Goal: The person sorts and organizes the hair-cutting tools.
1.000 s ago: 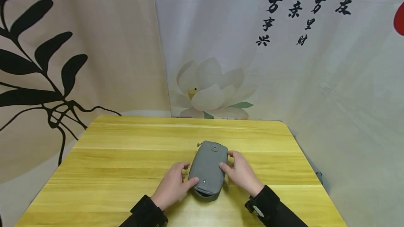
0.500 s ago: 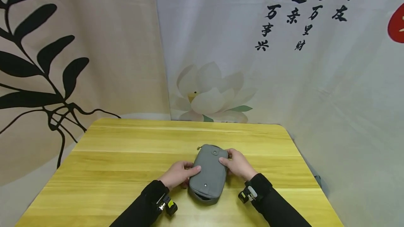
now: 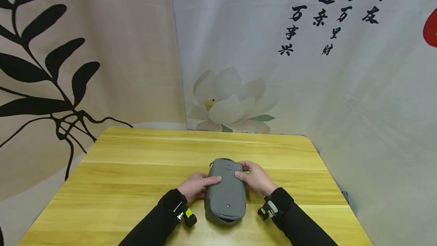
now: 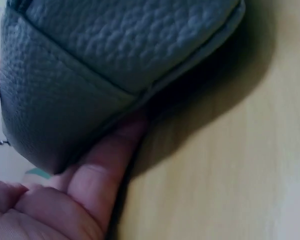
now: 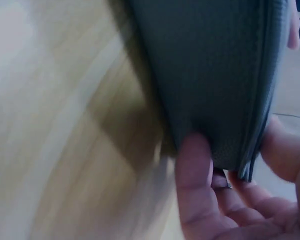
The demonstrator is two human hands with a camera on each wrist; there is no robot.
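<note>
A grey leather pouch (image 3: 227,191) with a snap stud near each end is held at the middle of the table, close over the wood. My left hand (image 3: 195,186) grips its left side, thumb lying across the top face. In the left wrist view, the left fingers (image 4: 97,177) reach under the pouch's lower edge. My right hand (image 3: 254,178) holds the upper right corner, thumb on the top face. The right wrist view shows the right fingers (image 5: 195,185) against the side wall and the end, beside the zipper edge (image 5: 262,100).
The wooden table (image 3: 136,162) spreads out around the pouch. A cloth backdrop (image 3: 239,29) with a printed flower, leaves and characters hangs behind it. Small devices are strapped at both black-sleeved wrists, including a wrist camera (image 3: 189,219) on the left.
The pouch has turned from a slant to nearly straight, its far end swinging left. My left hand has moved up along its side, thumb further over the top. The right hand keeps hold of the corner.
</note>
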